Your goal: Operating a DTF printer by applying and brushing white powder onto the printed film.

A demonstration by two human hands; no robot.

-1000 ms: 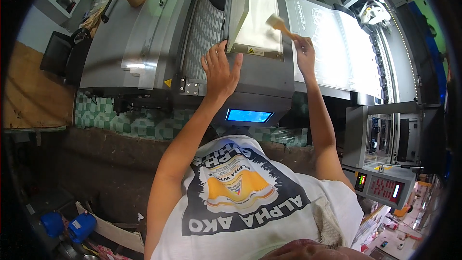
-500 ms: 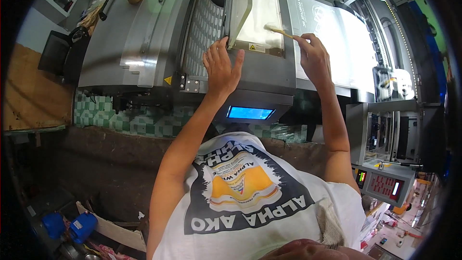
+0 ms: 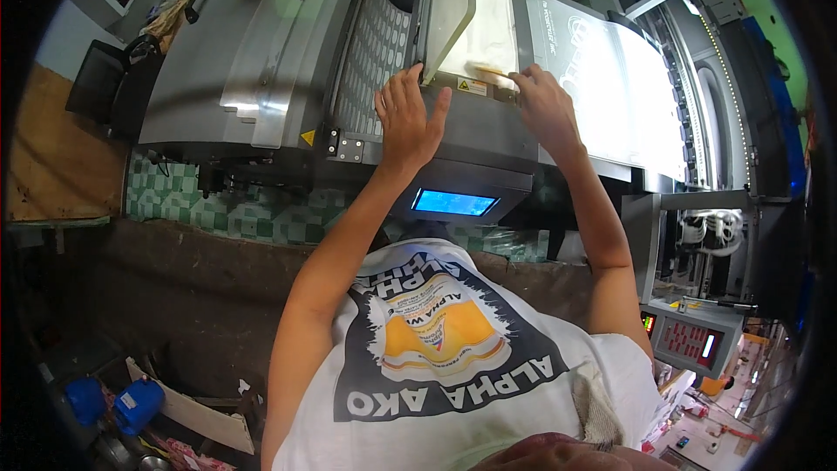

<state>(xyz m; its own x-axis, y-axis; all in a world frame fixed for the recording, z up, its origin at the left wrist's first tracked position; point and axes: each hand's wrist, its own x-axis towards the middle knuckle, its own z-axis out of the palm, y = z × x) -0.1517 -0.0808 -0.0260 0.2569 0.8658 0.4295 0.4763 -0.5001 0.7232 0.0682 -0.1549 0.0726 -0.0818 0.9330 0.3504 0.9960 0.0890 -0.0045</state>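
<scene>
My right hand (image 3: 551, 106) is closed on the thin handle of a small brush (image 3: 495, 71). The light brush head lies at the near end of a trough of white powder (image 3: 490, 22), just above a yellow warning label (image 3: 472, 86). My left hand (image 3: 408, 113) rests on the dark grey machine (image 3: 478, 133), fingers stretched and thumb apart, holding nothing. Its fingertips touch the near lower corner of a raised pale lid (image 3: 453, 13), which stands tilted along the trough's left side.
A perforated curved belt (image 3: 381, 44) runs left of the trough. Printed film (image 3: 602, 78) extends right toward a lit printer carriage rail (image 3: 693, 113). Below the machine's front edge is a blue screen (image 3: 454, 202). A control panel (image 3: 693, 340) stands at right, blue containers (image 3: 138, 406) at lower left.
My right hand has drawn the brush nearer and slightly left, toward the trough's near end. The white printer carriage at right has moved nearer. My left hand stays at the lid's corner.
</scene>
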